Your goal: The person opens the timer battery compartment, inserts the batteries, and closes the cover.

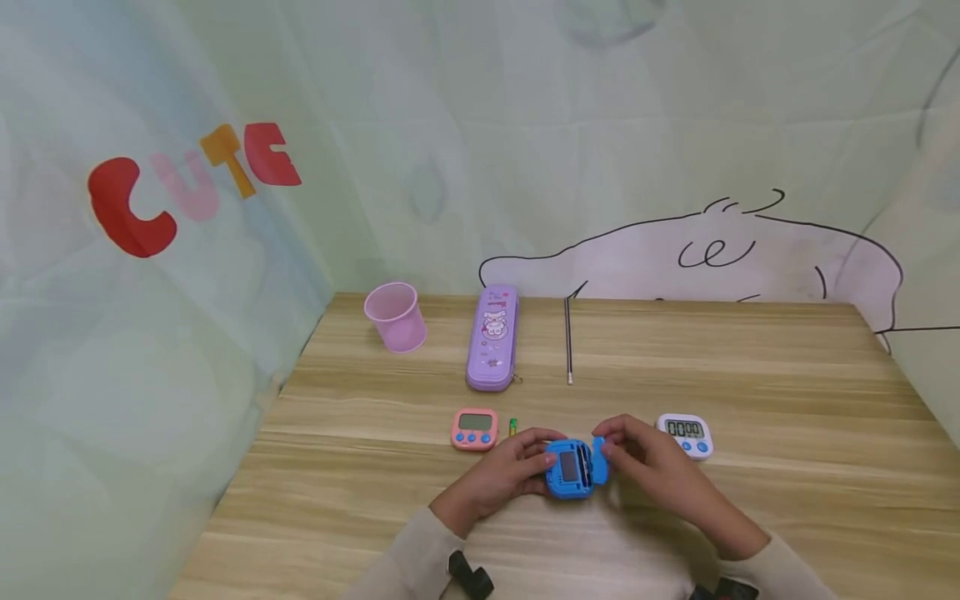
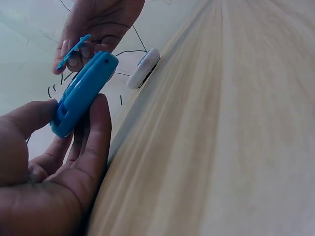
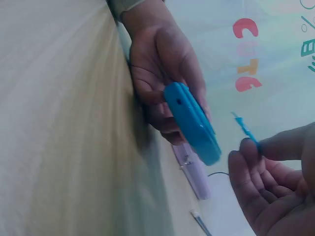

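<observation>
My left hand (image 1: 506,475) grips a blue digital timer (image 1: 561,483) by its edge, thumb on one face and fingers on the other. The timer's back faces up in the head view, and a dark slot, looking like a battery bay, lies uncovered along its right side. A small blue cover (image 1: 600,461) is pinched between the thumb and fingers of my right hand (image 1: 651,458). In the right wrist view the cover (image 3: 246,131) is apart from the timer (image 3: 192,123). A green battery (image 1: 513,427) lies on the table just beyond my left hand.
A pink timer (image 1: 474,430) lies to the left and a white timer (image 1: 686,436) to the right, partly behind my right hand. Farther back on the wooden table (image 1: 750,358) are a pink cup (image 1: 397,321), a purple pencil case (image 1: 492,337) and a dark pencil (image 1: 568,342).
</observation>
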Tool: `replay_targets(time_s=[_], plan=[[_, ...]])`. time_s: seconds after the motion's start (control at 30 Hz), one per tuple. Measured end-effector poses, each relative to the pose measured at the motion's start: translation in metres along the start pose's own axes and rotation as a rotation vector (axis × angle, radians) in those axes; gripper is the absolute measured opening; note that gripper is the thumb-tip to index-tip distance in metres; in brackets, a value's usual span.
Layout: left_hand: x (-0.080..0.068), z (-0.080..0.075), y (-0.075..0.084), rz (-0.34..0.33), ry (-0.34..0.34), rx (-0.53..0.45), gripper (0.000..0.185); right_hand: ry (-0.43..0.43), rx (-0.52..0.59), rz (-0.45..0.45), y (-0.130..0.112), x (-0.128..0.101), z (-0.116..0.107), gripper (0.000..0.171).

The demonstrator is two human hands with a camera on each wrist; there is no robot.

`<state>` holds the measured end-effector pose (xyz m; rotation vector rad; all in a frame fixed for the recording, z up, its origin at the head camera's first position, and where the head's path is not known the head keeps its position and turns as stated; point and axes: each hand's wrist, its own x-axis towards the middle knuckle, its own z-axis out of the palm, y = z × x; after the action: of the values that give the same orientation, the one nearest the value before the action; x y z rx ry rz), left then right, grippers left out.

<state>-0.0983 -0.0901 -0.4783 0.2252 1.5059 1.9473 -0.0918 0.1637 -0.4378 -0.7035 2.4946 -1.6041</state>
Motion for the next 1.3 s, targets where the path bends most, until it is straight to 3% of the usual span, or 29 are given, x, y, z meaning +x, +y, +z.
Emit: replay_targets(time_s=[0.13,0.33,0.97,1.3], plan=[[0.000,0.001,0.000,0.000,-0.007,0.002,0.042,0.004,0.117,0.049,0.005,0.001,0.005,0.018],[-0.001,0.001,0.000,-0.008,-0.006,0.002,0.041,0.009,0.063,0.055,0.011,0.001,0.010,0.016],[0.000,0.000,-0.001,-0.015,-0.017,0.019,0.041,-0.044,0.123,0.138,0.009,0.000,0.015,0.027],[0.000,0.000,0.000,-0.013,-0.014,0.034,0.041,-0.021,0.098,0.116,0.013,0.001,0.019,0.031]])
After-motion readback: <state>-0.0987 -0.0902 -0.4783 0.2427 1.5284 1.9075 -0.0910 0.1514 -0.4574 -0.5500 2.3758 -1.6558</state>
